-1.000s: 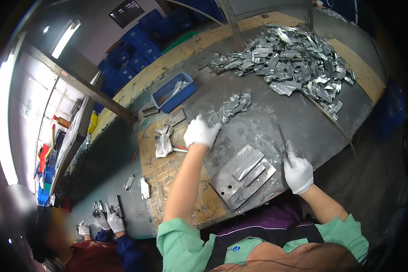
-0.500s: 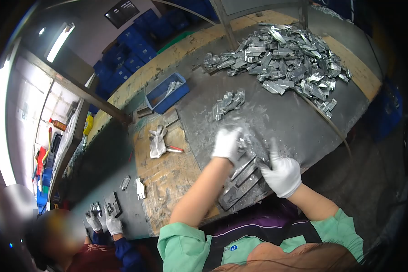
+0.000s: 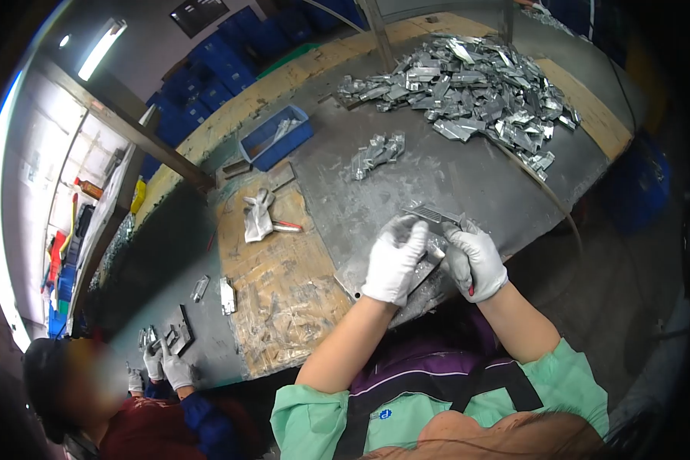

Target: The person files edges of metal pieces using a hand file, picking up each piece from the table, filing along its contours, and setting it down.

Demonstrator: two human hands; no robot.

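Note:
My left hand, in a white glove, has its fingers curled at the near end of a flat grey slotted metal part. My right hand, gloved too, is closed close beside it, at the part's right end. A red end of a tool pokes out below my right palm; the rest of that tool is hidden in the hand. Under my hands lie metal blocks at the table's front edge, partly covered by my left hand. A small cluster of shiny metal parts lies beyond them.
A large heap of metal parts covers the back right. A blue bin stands at the back left. On the worn brown board lie a cloth glove and a red-handled tool. A co-worker's gloved hands work at left.
My hands have come together and lifted off the blocks, with the slotted part now between them. My right hand has changed from spread to closed. The view has shifted slightly.

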